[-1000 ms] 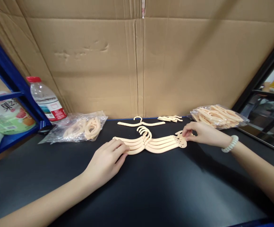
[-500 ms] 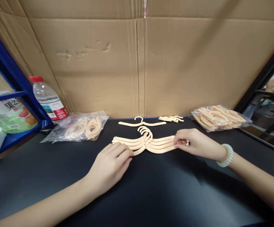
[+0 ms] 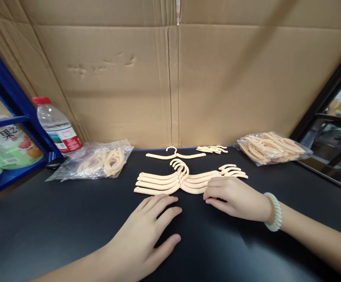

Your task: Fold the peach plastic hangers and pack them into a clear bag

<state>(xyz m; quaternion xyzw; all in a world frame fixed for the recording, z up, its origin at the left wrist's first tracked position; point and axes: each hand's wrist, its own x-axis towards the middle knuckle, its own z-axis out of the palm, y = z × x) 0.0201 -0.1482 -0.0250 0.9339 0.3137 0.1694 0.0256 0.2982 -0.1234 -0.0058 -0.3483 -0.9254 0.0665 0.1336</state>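
Observation:
Several cream folding clothes hangers (image 3: 158, 182) lie nested in a row on the black table, their hooks (image 3: 180, 167) bunched at the centre. My left hand (image 3: 147, 231) is in front of their left arms, fingers spread and holding nothing. My right hand (image 3: 238, 197) has its fingers and thumb closed at the right arm of the front hanger (image 3: 193, 190), whose outer end it hides. Just behind that hand, several short curved cream pieces (image 3: 233, 170) lie by the hangers' right ends. One separate hanger (image 3: 163, 156) lies spread out behind the row.
A small pile of cream pieces (image 3: 213, 149) lies at the back. Clear bags of cream parts sit left (image 3: 100, 160) and right (image 3: 272, 148). A red-capped bottle (image 3: 60, 129) stands by the blue shelf (image 3: 14, 121). Behind rises a cardboard wall (image 3: 114, 98).
My left hand has let go of the front hanger's left arm, drawn back toward me and spread its fingers. My right hand has moved nearer along the right arms, uncovering the short curved pieces.

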